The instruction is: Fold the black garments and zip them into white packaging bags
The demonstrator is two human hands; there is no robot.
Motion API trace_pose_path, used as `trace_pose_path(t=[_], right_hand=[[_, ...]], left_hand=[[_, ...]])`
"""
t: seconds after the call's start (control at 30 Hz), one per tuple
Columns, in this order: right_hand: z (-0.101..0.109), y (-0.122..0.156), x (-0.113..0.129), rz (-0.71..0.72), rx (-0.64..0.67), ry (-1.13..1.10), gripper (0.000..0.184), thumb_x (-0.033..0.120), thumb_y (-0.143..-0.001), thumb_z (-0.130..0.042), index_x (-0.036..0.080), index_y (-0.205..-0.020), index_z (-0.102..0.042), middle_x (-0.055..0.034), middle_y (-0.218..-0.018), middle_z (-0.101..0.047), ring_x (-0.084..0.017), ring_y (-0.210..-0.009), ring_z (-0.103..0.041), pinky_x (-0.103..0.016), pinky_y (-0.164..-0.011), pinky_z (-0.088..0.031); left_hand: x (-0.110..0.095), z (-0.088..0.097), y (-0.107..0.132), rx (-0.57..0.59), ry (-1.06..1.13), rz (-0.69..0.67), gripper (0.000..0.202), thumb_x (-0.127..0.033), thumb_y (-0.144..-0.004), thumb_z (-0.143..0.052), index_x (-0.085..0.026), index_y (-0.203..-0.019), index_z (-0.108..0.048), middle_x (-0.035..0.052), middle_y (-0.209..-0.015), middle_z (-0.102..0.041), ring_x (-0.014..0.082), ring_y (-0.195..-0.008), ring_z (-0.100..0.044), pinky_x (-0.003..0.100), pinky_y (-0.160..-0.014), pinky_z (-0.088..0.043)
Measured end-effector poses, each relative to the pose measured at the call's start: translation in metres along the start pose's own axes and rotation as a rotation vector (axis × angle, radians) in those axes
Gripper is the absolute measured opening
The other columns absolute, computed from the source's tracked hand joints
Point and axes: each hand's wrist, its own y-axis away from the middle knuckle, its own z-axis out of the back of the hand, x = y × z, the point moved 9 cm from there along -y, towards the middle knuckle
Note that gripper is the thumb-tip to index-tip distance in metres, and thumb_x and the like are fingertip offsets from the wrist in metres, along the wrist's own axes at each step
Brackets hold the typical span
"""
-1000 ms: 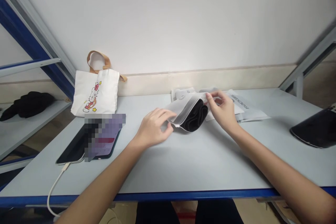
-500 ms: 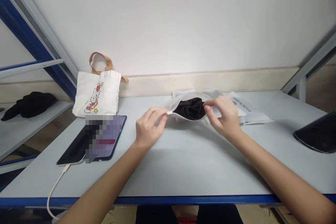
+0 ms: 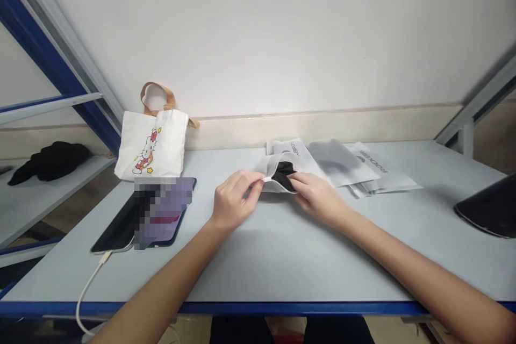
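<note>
Head view: left hand [image 3: 236, 201] half closed, thumb and fingers pinching the left end of a frosted zip bag [image 3: 271, 179] at its mouth. Right hand [image 3: 318, 196] curled over the bag's right end, holding it from below and the side; exact grip partly hidden. Bag lies between both hands, low over the grey bench top [image 3: 282, 263], just left of a pile of printed plastic bags [image 3: 342, 164].

Status: black fabric [image 3: 284, 173] mostly inside the bag as far as visible, 1 dark fold showing at the mouth. Mouth not closed. Pile of printed bags untouched by either hand.

Around: white Hello Kitty tote [image 3: 151, 145] at back left, tablet [image 3: 116, 228] with pixelated patch over it, white charging cable [image 3: 89, 279] running off the bench, black garment [image 3: 50, 162] on left shelf, black object [image 3: 486, 209] at right edge.
</note>
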Motion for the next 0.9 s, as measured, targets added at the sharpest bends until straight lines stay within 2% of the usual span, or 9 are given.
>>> trace_pose_path(t=[0.13, 0.27, 0.37, 0.43, 0.57, 0.67, 0.73, 0.8, 0.9], right_hand=[[0.001, 0.000, -0.003, -0.033, -0.033, -0.054, 0.039, 0.001, -0.076, -0.040, 0.018, -0.106, -0.056, -0.0096, -0.092, -0.054, -0.022, -0.082, -0.053, -0.035, -0.068, -0.049], [0.017, 0.001, -0.012, -0.135, -0.201, -0.087, 0.044, 0.013, -0.080, -0.052, 0.021, -0.122, -0.044, -0.0103, -0.101, -0.051, -0.024, -0.094, -0.053, -0.040, -0.079, -0.049], [0.033, 0.007, -0.013, -0.183, -0.365, -0.076, 0.036, 0.023, -0.081, -0.057, 0.023, -0.115, -0.043, -0.0076, -0.095, -0.054, -0.025, -0.089, -0.056, -0.040, -0.075, -0.049], [0.036, 0.009, -0.012, -0.187, -0.409, -0.109, 0.032, 0.025, -0.082, -0.058, 0.024, -0.109, -0.043, -0.0063, -0.091, -0.056, -0.023, -0.084, -0.058, -0.038, -0.072, -0.049], [0.027, 0.008, -0.015, -0.214, -0.346, -0.203, 0.025, 0.026, -0.085, -0.054, 0.023, -0.107, -0.042, -0.0052, -0.091, -0.060, -0.020, -0.083, -0.060, -0.033, -0.071, -0.049], [0.018, 0.002, -0.004, -0.107, -0.201, -0.101, 0.006, 0.025, -0.088, -0.047, 0.022, -0.092, -0.049, -0.0041, -0.081, -0.059, -0.019, -0.073, -0.058, -0.031, -0.063, -0.045], [0.016, 0.000, 0.006, -0.017, -0.128, 0.018, 0.011, 0.026, -0.089, -0.045, 0.022, -0.081, -0.050, -0.0036, -0.073, -0.057, -0.018, -0.065, -0.054, -0.029, -0.057, -0.041], [0.019, -0.001, 0.010, 0.002, -0.122, 0.048, 0.014, 0.028, -0.089, -0.045, 0.021, -0.078, -0.050, -0.0034, -0.071, -0.056, -0.017, -0.063, -0.053, -0.029, -0.056, -0.039], [0.025, 0.000, 0.004, -0.074, -0.154, -0.095, 0.012, 0.029, -0.088, -0.048, 0.021, -0.080, -0.049, -0.0024, -0.073, -0.058, -0.015, -0.063, -0.053, -0.027, -0.058, -0.040]], left_hand=[[-0.006, -0.008, 0.001, 0.059, 0.030, -0.044, 0.018, -0.012, -0.082, -0.060, -0.020, -0.097, -0.060, 0.0002, -0.082, -0.067, 0.0108, -0.075, -0.062, 0.020, -0.067, -0.051], [-0.005, -0.008, 0.001, 0.047, 0.034, -0.031, 0.014, -0.012, -0.083, -0.057, -0.020, -0.094, -0.061, 0.0001, -0.080, -0.067, 0.0108, -0.074, -0.063, 0.021, -0.066, -0.050], [0.001, -0.003, 0.001, -0.004, 0.047, 0.014, 0.013, -0.013, -0.084, -0.057, -0.021, -0.094, -0.060, 0.0003, -0.083, -0.067, 0.0104, -0.073, -0.062, 0.020, -0.064, -0.050], [0.003, -0.001, 0.001, -0.031, 0.047, 0.030, 0.013, -0.014, -0.083, -0.058, -0.021, -0.094, -0.060, 0.0003, -0.083, -0.067, 0.0102, -0.071, -0.061, 0.020, -0.061, -0.050], [-0.001, -0.003, 0.002, -0.017, 0.049, -0.010, 0.016, -0.011, -0.082, -0.058, -0.021, -0.094, -0.060, 0.0001, -0.081, -0.068, 0.0111, -0.074, -0.063, 0.021, -0.065, -0.051], [-0.004, -0.005, 0.002, 0.005, 0.038, -0.038, 0.014, -0.012, -0.084, -0.056, -0.021, -0.094, -0.061, 0.0002, -0.080, -0.068, 0.0113, -0.074, -0.063, 0.022, -0.067, -0.051], [-0.005, -0.005, 0.002, 0.012, 0.024, -0.045, 0.013, -0.014, -0.084, -0.056, -0.021, -0.094, -0.061, 0.0002, -0.080, -0.068, 0.0110, -0.073, -0.063, 0.021, -0.067, -0.051], [-0.006, -0.003, 0.002, -0.003, 0.016, -0.052, 0.013, -0.014, -0.084, -0.056, -0.021, -0.093, -0.061, -0.0002, -0.079, -0.068, 0.0107, -0.072, -0.063, 0.021, -0.067, -0.051], [-0.008, -0.001, 0.002, -0.018, 0.010, -0.069, 0.014, -0.013, -0.083, -0.057, -0.021, -0.094, -0.061, -0.0003, -0.078, -0.067, 0.0105, -0.070, -0.062, 0.021, -0.066, -0.051]])
